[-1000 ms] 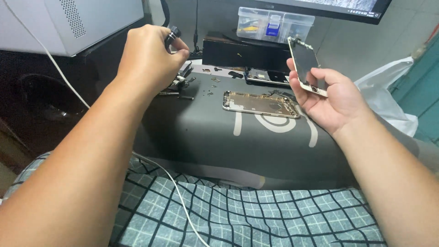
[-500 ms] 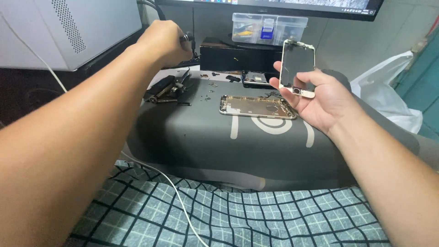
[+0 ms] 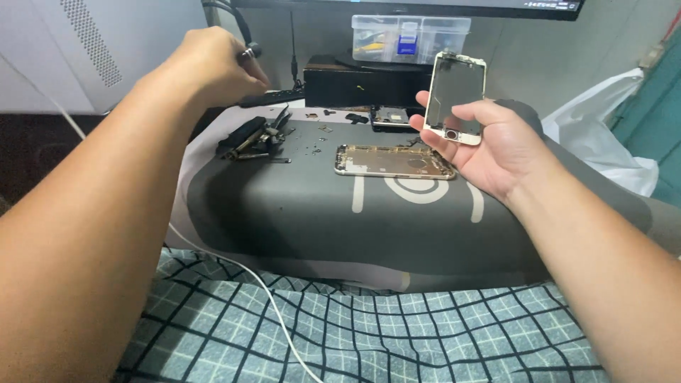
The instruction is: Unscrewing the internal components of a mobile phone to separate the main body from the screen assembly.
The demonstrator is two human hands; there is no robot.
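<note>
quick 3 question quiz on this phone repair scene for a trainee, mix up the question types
1. True or false: the phone screen panel lies flat on the grey mat.
2. Which hand holds the screen panel? A) left hand B) right hand C) neither
3. Fill in: the opened phone housing lies on the mat, just to the ____ of the right hand in the head view.

Key
1. False: it is held upright, off the mat.
2. B; the left hand is raised at the back left, closed around a dark tool handle.
3. left
</note>
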